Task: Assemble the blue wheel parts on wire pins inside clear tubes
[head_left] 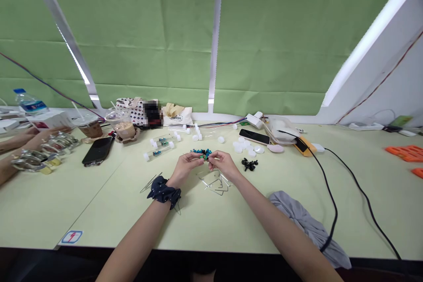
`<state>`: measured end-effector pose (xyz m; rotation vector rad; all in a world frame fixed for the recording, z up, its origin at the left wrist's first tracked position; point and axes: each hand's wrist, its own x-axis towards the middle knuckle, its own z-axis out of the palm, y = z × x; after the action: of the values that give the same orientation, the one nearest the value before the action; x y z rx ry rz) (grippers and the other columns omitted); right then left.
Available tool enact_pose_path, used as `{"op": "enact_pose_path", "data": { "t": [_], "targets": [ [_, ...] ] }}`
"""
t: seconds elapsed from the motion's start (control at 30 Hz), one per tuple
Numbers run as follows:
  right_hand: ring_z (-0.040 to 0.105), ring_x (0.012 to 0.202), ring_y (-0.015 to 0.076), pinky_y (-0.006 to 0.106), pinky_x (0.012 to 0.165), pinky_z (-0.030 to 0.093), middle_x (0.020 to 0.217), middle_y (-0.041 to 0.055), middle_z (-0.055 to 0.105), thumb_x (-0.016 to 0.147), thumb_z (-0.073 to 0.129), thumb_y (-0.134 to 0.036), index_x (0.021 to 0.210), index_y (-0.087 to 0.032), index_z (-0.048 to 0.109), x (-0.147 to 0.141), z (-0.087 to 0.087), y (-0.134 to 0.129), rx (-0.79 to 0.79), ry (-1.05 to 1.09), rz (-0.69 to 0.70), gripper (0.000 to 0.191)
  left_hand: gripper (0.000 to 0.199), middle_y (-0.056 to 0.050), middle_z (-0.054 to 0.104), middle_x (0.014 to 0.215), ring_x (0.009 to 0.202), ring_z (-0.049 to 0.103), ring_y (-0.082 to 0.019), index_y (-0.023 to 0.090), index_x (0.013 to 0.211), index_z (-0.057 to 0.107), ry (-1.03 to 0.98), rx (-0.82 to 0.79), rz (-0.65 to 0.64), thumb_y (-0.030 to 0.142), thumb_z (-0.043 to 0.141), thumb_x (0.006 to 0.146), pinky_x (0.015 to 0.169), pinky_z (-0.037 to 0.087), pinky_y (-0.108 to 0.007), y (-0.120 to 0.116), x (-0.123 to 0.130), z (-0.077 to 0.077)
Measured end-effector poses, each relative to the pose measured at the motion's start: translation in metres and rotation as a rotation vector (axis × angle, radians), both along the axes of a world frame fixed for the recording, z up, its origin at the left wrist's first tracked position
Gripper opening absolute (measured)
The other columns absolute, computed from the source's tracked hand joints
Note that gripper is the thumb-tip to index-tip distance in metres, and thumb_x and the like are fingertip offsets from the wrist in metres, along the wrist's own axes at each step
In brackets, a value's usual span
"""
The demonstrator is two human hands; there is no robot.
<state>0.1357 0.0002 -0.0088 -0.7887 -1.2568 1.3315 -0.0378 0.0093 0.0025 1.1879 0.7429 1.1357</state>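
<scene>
My left hand [187, 166] and my right hand [224, 164] meet over the middle of the table, fingertips pinched around a small green piece [205, 157] between them. Just behind the fingers lies a pile of small blue parts [197, 151], partly hidden by them. Bent metal wires [216, 183] are spread below my right hand, and more thin wires [151, 182] lie left of my left wrist. Black small parts [249, 165] sit in a heap to the right. Clear tubes with white caps [159, 151] rest at the back left, some with blue-green pieces inside.
White round caps [243, 145] and a phone [254, 136] lie behind the black parts. Grey cloth [306, 220] and black cables [330, 185] are at the right. Drink cups [124, 128], another phone [98, 150] and another person's arms [20, 150] are at the left.
</scene>
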Motion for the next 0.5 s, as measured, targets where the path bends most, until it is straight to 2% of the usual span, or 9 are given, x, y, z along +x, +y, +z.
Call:
{"op": "enact_pose_path", "data": {
  "t": [0.1,0.23,0.4,0.5],
  "targets": [
    [0.060,0.058,0.0138,0.032,0.061,0.053,0.064,-0.0001,0.060,0.064,0.072,-0.037,0.081,-0.016,0.059,-0.0003,-0.0027,0.0005,0.004,-0.019,-0.001,0.030,0.033,-0.008,0.070,0.083,0.075,0.064,-0.019,0.013,0.083,0.067,0.004,-0.009,0.014,0.028,0.078,0.057,0.080,0.048,-0.038,0.0018,-0.0009,-0.0021],
    [0.063,0.063,0.0163,0.036,0.069,0.053,0.071,0.0020,0.063,0.061,0.073,-0.035,0.084,-0.016,0.061,-0.0006,-0.0020,-0.0008,0.023,-0.047,-0.034,0.032,0.031,-0.007,0.070,0.080,0.075,0.064,-0.020,0.013,0.082,0.066,0.010,-0.014,0.021,0.027,0.078,0.057,0.079,0.048,-0.038,0.0026,-0.0018,-0.0027],
    [0.063,0.059,0.0160,0.034,0.061,0.055,0.076,0.0020,0.061,0.064,0.070,-0.040,0.090,-0.017,0.060,-0.0017,0.0026,-0.0030,0.021,-0.039,-0.077,0.036,0.031,-0.008,0.070,0.086,0.079,0.063,-0.021,0.013,0.080,0.067,0.052,0.034,0.039,0.028,0.078,0.056,0.080,0.048,-0.037,0.0014,-0.0006,0.0008],
    [0.063,0.057,0.0163,0.034,0.059,0.056,0.070,0.0014,0.061,0.065,0.068,-0.044,0.085,-0.018,0.059,-0.0020,0.0033,-0.0027,-0.011,-0.025,-0.115,0.034,0.031,-0.009,0.070,0.088,0.080,0.063,-0.021,0.014,0.079,0.067,0.080,0.056,0.047,0.029,0.078,0.055,0.081,0.047,-0.037,0.0009,0.0005,0.0024]
  ]
}}
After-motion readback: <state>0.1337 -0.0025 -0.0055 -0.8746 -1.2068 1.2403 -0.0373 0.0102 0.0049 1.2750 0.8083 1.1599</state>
